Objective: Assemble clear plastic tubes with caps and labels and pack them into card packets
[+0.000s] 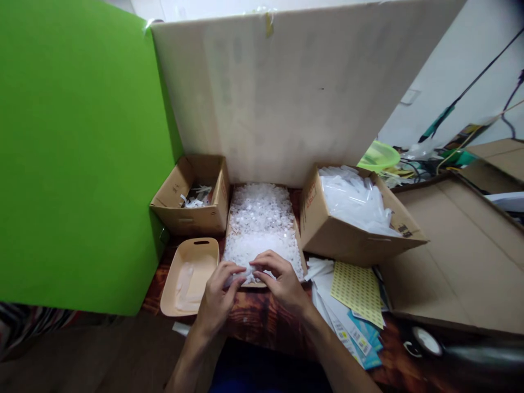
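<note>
My left hand is closed, thumb and fingers pinching a translucent plastic piece that is mostly hidden by the fingers. Close beside it, my right hand is curled with thumb and fingertips nearly together; whatever is between them is too small to make out. Both hands are over the front edge of a shallow cardboard tray filled with small translucent white plastic pieces. To the left of my left hand stands a cream plastic basket with a few clear plastic items lying in it.
A cardboard box with scraps stands back left, and another box of long clear plastic tubes back right. Yellow sticker sheets and blue-white cards lie at right. A green panel and white board enclose the table.
</note>
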Action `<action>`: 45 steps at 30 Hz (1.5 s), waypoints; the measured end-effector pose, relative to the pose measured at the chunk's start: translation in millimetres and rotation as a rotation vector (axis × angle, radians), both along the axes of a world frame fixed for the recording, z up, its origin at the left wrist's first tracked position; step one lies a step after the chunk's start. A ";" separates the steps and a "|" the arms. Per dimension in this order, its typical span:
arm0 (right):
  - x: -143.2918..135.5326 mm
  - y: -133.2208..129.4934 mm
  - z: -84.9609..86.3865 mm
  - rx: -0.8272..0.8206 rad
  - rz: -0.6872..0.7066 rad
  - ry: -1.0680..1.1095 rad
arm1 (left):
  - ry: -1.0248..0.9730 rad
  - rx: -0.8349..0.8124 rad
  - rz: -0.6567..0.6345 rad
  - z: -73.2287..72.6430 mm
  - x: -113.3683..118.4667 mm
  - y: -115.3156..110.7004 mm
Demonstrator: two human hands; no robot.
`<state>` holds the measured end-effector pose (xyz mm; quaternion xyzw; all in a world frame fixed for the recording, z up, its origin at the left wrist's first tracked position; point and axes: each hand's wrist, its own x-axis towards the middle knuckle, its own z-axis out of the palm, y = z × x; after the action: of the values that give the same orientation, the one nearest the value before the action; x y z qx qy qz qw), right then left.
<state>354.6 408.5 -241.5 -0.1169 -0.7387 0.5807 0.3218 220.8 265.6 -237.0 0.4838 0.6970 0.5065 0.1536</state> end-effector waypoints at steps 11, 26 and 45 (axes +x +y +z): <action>32.2 5.2 -12.6 0.030 -0.163 -0.004 | 0.020 0.047 0.014 -10.4 22.9 12.1; 49.5 -6.0 -35.8 -0.381 0.004 -0.331 | 0.005 0.085 -0.046 -27.7 45.0 11.0; 46.4 -31.0 -17.3 -0.882 0.265 -0.444 | 0.210 -0.176 -0.427 14.1 -14.9 -31.6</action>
<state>401.0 377.6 -258.8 -0.2676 -0.4824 0.8341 0.0008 205.9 234.0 -223.0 0.6547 0.6327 0.3469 0.2253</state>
